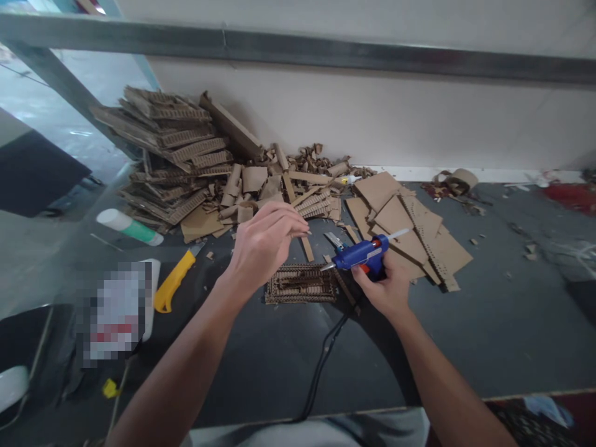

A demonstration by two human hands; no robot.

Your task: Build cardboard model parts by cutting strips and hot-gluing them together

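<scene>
In my right hand is a blue hot glue gun, with a clear glue stick sticking out of its back. Its metal nozzle points left, over the right end of a small rectangular piece built from corrugated cardboard strips. My left hand is raised above and behind that piece's left part. Its fingers are bent and pressed together, and whatever they hold, if anything, is hidden. A narrow cardboard strip lies by the piece's right end, and the gun's black cord runs toward the table's front edge.
Stacked corrugated cardboard and a heap of scraps lie at the back left. Flat cardboard sheets are right of centre. A yellow utility knife and a white-green glue tube lie left. A metal rail crosses the back.
</scene>
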